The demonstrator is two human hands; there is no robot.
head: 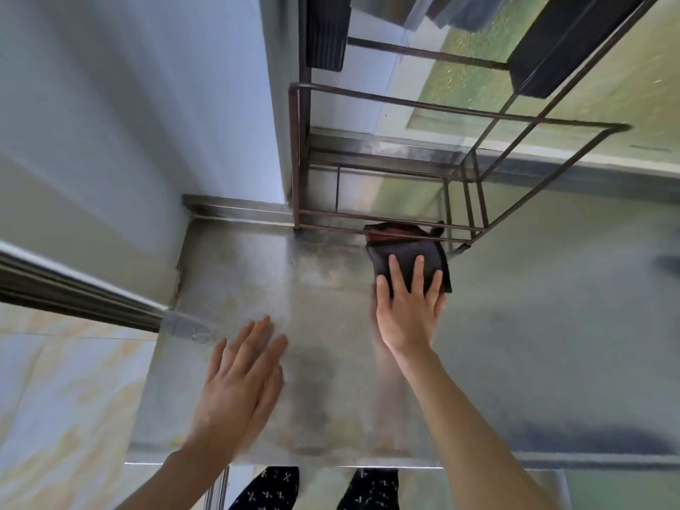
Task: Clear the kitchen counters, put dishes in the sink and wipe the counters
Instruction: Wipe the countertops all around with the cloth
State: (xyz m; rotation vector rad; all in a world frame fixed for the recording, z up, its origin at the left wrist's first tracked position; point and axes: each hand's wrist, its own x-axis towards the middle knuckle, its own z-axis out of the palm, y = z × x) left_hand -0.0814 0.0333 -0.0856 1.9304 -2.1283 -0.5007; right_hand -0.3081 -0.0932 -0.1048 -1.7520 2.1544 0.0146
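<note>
Steel surface (533, 344) fills the view, dull and streaky. Right hand (408, 311) lies flat on the dark folded cloth (408, 257), fingers straight and spread, pressing down rather than curling round it. The cloth sits at the far side of the surface, its back edge under the bottom rail of the brown wire rack (294, 160). Left hand (235, 377), blurred, is released too: fingers straight, palm down over the near part of the surface, well apart from the cloth.
</note>
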